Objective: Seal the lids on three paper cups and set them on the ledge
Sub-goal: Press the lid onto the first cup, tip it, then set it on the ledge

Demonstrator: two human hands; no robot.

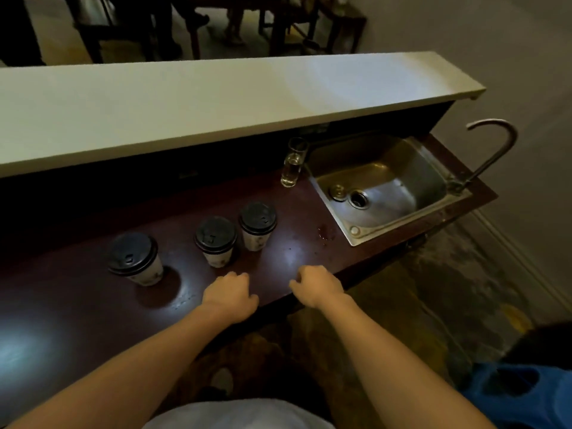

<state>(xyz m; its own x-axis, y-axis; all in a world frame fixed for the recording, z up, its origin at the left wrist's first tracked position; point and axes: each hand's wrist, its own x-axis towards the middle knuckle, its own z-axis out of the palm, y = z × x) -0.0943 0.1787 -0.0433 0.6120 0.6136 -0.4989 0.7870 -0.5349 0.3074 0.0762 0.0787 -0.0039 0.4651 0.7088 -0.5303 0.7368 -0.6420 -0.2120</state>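
— While both hands waited, how far had the job got?
— Hardly started, I'd say. The ledge (216,103) above and behind the sink (353,235) carried no cup.
— Where were the cups?
— On the counter (294,252), all left of the sink. The near cup (257,230) stood closest to it, the middle cup (215,246) just beside that one, and the far cup (134,261) well apart, farthest from the sink.
— Sealed?
— Black lids (258,215) sat on all three, but I couldn't tell whether they were pressed tight.
— And the hands?
— The left hand (230,297) and right hand (318,287) were at the counter's front edge, nearer than the sink, fingers loosely curled, gripping nothing, touching no cup.
— So what remained?
— Probably pressing each lid, then three lifts.
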